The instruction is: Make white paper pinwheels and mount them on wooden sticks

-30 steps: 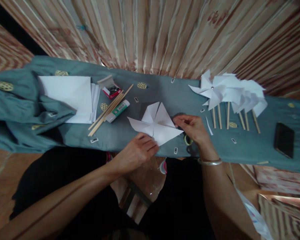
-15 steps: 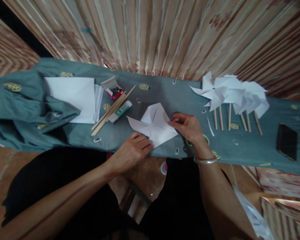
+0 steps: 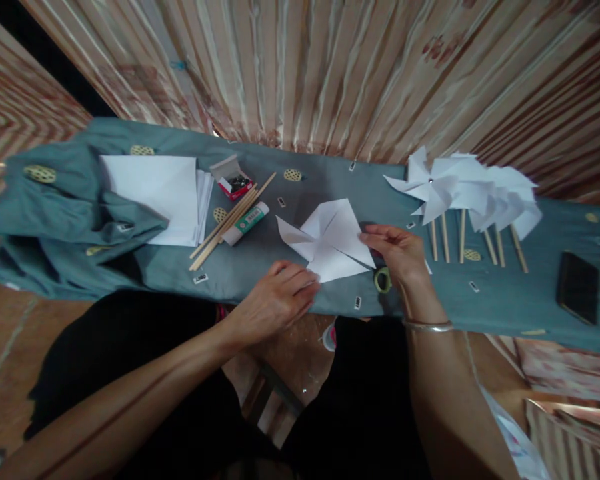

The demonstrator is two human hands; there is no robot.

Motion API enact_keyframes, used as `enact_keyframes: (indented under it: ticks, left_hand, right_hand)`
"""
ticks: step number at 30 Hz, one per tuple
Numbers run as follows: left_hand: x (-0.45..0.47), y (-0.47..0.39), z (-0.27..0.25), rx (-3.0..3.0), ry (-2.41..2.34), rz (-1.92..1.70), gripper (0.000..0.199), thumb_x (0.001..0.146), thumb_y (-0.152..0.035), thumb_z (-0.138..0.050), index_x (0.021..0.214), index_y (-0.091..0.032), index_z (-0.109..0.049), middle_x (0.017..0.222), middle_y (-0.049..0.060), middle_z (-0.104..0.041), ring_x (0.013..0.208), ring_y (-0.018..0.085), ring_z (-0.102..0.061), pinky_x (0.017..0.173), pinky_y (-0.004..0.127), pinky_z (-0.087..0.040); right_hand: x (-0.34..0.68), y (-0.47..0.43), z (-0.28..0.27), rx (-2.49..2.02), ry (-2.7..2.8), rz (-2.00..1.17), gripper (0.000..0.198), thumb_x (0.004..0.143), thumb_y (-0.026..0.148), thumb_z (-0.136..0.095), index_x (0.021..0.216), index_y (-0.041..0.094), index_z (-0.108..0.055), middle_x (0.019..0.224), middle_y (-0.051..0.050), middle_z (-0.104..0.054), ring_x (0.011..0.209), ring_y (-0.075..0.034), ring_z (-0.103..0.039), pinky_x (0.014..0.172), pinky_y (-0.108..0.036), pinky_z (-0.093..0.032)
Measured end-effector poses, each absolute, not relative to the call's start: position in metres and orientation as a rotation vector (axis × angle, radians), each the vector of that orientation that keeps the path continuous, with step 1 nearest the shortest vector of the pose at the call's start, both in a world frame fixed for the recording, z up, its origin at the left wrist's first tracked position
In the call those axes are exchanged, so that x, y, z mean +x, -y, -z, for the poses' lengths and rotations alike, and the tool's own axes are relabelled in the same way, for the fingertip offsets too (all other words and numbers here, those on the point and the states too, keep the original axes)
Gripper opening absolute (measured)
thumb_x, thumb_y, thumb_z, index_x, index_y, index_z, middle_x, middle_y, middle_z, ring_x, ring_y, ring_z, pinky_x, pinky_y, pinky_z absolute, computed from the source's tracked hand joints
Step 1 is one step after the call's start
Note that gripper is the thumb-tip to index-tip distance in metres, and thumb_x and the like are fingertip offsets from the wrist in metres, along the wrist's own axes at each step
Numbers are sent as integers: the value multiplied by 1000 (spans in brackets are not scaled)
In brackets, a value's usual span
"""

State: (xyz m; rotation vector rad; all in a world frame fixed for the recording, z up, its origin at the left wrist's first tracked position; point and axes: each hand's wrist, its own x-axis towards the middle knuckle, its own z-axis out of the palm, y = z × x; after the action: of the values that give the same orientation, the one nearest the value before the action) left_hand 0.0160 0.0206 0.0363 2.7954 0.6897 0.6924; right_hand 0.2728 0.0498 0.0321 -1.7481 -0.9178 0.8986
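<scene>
A white paper pinwheel (image 3: 333, 243) with folded blades is in front of me, just above the cloth. The fingers of my left hand (image 3: 280, 293) are closed on its lower corner. At its right edge, my right hand (image 3: 397, 253) pinches the paper between thumb and fingers. A green ring-shaped handle (image 3: 383, 280), apparently of scissors, lies partly hidden beneath my right hand.
Left of the pinwheel lie a glue stick (image 3: 246, 223), wooden sticks (image 3: 225, 227), a small open box (image 3: 234, 183) of metal pieces and stacked white paper (image 3: 155, 200). On the right are several finished pinwheels (image 3: 460, 183) on sticks and a dark phone (image 3: 577, 287).
Both hands and the pinwheel have moved to the right, and the pinwheel has turned slightly. More of the green handle shows beside my right hand. The camera view has shifted a little.
</scene>
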Motion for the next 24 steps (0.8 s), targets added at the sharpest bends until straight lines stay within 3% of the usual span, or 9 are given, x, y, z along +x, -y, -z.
enact_keyframes:
  ticks: [5, 14, 19, 24]
  left_hand:
    - [26, -22, -37, 2797, -684, -609, 15, 97, -21, -50, 106, -14, -60, 109, 9, -68, 99, 21, -59, 88, 36, -40]
    - [44, -28, -32, 2870, -711, -502, 13, 94, -25, -55, 99, -15, -61, 102, 9, -68, 94, 23, -58, 84, 37, -42]
    - [47, -27, -31, 2917, -714, -481, 13, 96, -19, -51, 96, -14, -63, 93, 7, -68, 88, 21, -59, 80, 35, -42]
    - [47, -27, -33, 2942, -701, -452, 13, 96, -16, -50, 95, -14, -63, 90, 6, -68, 85, 19, -60, 80, 34, -42]
  right_hand:
    - [277, -33, -38, -1769, 884, -982, 42, 51, 40, -86, 82, 18, -70, 57, 2, -66, 48, -12, -57, 45, -26, -47]
    - [275, -14, -35, -1780, 969, -1085, 52, 51, 47, -86, 89, 16, -69, 64, -1, -71, 50, -13, -59, 43, -23, -44]
    - [282, -6, -32, -1908, 1189, -735, 40, 66, 40, -76, 99, 17, -71, 77, -5, -76, 66, -19, -69, 65, -34, -54]
    - [275, 4, -42, -1831, 1501, -524, 25, 85, 32, -58, 102, 23, -73, 98, -7, -77, 86, -22, -71, 84, -40, -56]
